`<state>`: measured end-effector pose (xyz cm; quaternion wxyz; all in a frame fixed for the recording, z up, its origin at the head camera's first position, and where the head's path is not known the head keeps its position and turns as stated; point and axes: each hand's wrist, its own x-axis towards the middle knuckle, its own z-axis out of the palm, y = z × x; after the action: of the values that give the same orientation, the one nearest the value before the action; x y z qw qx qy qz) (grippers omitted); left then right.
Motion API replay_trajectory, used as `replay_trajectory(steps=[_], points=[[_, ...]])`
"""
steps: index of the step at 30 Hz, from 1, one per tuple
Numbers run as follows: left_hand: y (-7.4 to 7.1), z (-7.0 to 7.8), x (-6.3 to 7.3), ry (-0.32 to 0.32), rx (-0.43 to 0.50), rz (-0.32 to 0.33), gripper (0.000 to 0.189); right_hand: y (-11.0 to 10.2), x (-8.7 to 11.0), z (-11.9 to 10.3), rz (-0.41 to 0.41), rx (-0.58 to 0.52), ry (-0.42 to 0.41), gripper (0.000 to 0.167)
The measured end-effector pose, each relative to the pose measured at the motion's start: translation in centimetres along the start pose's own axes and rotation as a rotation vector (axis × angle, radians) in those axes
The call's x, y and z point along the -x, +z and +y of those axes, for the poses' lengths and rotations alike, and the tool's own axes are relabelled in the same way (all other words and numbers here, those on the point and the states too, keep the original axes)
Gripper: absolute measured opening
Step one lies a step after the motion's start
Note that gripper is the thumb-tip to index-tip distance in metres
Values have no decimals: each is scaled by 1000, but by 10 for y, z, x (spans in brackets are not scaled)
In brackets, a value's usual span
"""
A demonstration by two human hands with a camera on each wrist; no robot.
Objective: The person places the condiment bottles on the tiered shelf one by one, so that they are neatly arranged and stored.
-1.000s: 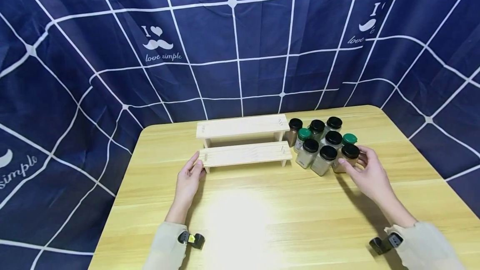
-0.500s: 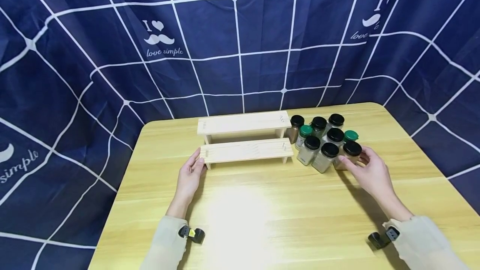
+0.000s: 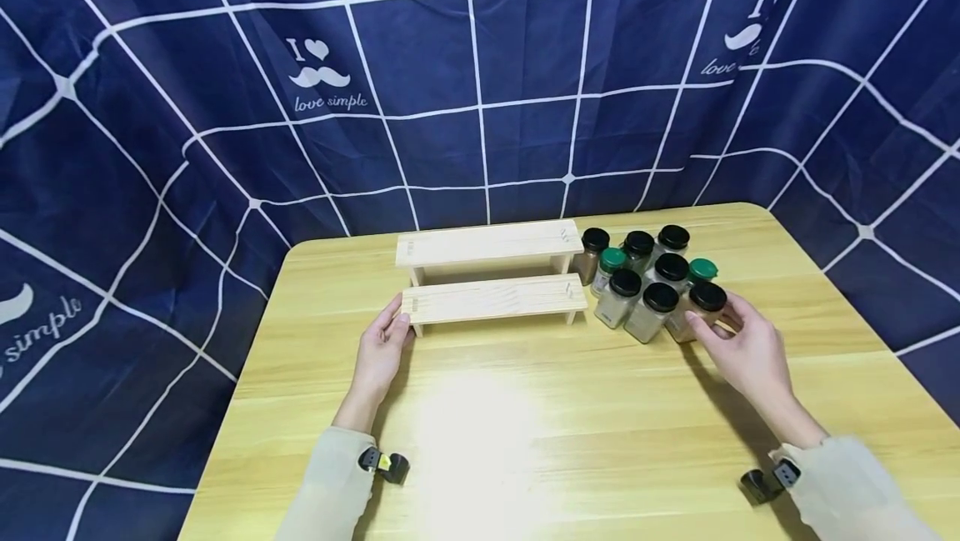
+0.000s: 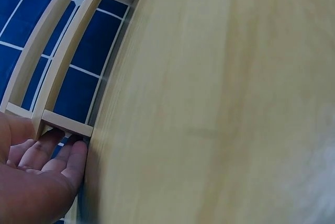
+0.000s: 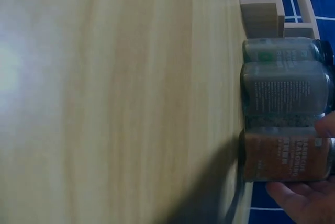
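My left hand [image 3: 380, 353] holds the left end of the lower step of a pale wooden two-tier rack [image 3: 495, 299]. In the left wrist view its thumb is at the step's edge and the fingers curl by the end leg. Over on the right, my right hand [image 3: 748, 349] grips a spice jar [image 5: 288, 156] with a black lid and reddish-brown contents, thumb on one side and fingers on the other. This jar stands at the front right of a cluster of jars, close beside another black-lidded jar [image 3: 650, 316] with pale contents.
Several more jars crowd by the rack's right end, among them a green-lidded one [image 3: 611, 260] and another green lid [image 3: 703, 268] behind the gripped jar. The upper step [image 3: 487, 242] bears nothing. A blue gridded curtain [image 3: 525, 141] hangs behind the wooden table [image 3: 337, 274].
The head view has tilted slightly, so everything sits a little higher in it. Both hands keep their holds on the rack and the spice jar.
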<state>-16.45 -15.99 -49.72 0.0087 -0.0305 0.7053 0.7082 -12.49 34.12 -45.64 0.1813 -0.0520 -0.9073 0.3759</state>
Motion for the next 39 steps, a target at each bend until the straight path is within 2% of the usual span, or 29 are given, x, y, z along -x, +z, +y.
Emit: replay_trajectory(steps=[7, 13, 17, 24, 30, 39], points=[[0, -1, -1, -3, 11, 0, 51, -11, 2, -11, 46, -64, -12, 42], [-5, -2, 2, -23, 26, -4, 52, -26, -4, -32, 51, -129, -58, 41], [-7, -1, 3, -23, 22, -10, 52, -34, -11, -46, 54, -145, -60, 39], [0, 3, 1, -23, 26, -30, 52, -44, -23, -77, 51, -140, -115, 37], [-2, 0, -1, -18, 22, -20, 52, -27, -41, -115, -4, -203, -222, 39], [0, 1, -1, 22, 14, 0, 52, 24, -57, -167, -162, -253, -334, 41]])
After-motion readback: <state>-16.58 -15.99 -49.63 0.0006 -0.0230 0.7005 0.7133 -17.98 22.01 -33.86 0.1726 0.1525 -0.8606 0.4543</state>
